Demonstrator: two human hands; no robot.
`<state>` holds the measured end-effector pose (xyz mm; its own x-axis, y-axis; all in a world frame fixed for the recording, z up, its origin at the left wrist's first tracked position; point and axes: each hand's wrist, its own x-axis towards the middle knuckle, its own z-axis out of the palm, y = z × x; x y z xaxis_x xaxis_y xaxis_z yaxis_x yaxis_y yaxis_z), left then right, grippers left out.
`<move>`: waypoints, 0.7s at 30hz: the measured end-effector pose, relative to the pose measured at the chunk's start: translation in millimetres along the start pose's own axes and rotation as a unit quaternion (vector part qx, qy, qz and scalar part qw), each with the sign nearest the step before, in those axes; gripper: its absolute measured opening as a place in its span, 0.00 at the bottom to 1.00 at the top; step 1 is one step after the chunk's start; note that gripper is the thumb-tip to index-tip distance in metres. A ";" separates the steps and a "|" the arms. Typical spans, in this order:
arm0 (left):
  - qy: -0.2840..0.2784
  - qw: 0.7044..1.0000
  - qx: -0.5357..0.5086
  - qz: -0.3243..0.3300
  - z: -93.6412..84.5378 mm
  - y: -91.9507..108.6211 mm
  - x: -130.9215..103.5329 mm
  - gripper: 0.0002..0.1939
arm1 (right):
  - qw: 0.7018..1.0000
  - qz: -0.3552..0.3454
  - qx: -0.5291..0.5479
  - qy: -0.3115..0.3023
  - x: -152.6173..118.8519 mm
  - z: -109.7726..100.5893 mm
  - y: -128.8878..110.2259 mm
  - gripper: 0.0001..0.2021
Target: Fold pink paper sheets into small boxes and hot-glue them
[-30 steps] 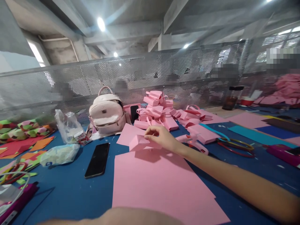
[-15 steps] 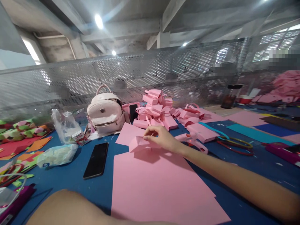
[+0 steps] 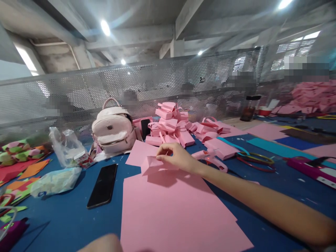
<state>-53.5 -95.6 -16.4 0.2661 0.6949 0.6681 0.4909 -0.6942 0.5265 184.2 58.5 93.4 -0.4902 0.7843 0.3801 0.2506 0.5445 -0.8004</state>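
My right hand reaches in from the right with thumb and forefinger pinched together on a small folded pink paper piece. This piece looks like a little box or bag; my fingers partly hide it. Below it lie large pink paper sheets, one overlapping another. A smaller pink sheet is just behind. To the right of my hand rests a pink glue gun with a small orange light. At the bottom edge a bare, rounded part of my left arm shows; the left hand is out of the picture.
A heap of folded pink paper bags stands behind my hand, beside a pale pink backpack. Left are a black phone and plastic bags. Coloured strips lie right. A perforated metal screen closes off the back.
The view has shifted slightly, so most things sit further left. My left arm has drawn down, mostly out of the picture. The right hand keeps its pinch on the folded pink paper piece.
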 end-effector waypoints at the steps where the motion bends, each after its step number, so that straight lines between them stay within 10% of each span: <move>1: 0.008 1.000 -0.002 0.005 -4.6 -3.8 18.7 0.15 | 1.000 0.002 0.006 -0.004 -0.5 -1.1 -1.7 0.03; 7: -0.006 0.980 -0.172 -0.097 -12.8 -16.1 98.1 0.40 | 0.997 0.018 0.066 -0.039 -6.0 -0.3 -6.3 0.09; 13: -0.137 0.896 -0.347 -0.240 7.8 -19.1 97.8 0.26 | 0.994 0.042 0.089 -0.054 -19.5 -1.1 0.5 0.11; 21: -0.084 0.921 -0.332 -0.188 10.7 -34.0 91.9 0.24 | 0.995 0.079 -0.038 0.044 -73.8 -68.9 -4.4 0.20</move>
<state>-36.9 -6.2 21.4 0.3322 0.8899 0.3125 -0.0261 -0.3225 0.9462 276.8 18.7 100.9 -0.3647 0.8836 0.2936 0.3833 0.4299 -0.8175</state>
